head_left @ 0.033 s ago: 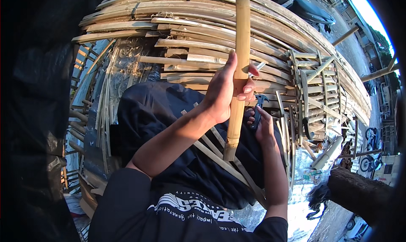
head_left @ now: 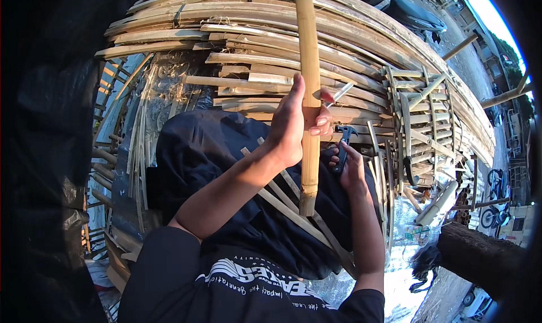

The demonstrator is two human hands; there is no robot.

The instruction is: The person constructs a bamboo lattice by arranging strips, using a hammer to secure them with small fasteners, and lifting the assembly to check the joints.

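My left hand [head_left: 291,122] is closed round a pale yellow bamboo pole [head_left: 309,46], its thumb along the near side and its fingertips curling round the far side. The pole stands lengthwise before me, its cut lower end over my lap and its upper end beyond the top of the view. A thin, shiny, pointed piece [head_left: 342,92] sticks out by the left fingers; its kind and whether they grip it cannot be made out. Lower and to the right, my right hand [head_left: 351,167] is wrapped round the dark handle of a small hammer [head_left: 345,135], head up.
Long split bamboo strips [head_left: 254,12] lie stacked across the far side. A lashed bamboo frame [head_left: 423,119] stands at the right. Narrow slats [head_left: 299,215] cross my lap, and a thick dark log [head_left: 474,255] juts in at the lower right. Parked motorcycles [head_left: 415,15] stand farther off.
The bamboo pole and my left hand have shifted slightly left, most at the pole's upper end, so its tilt has changed. My right hand with the hammer has barely moved.
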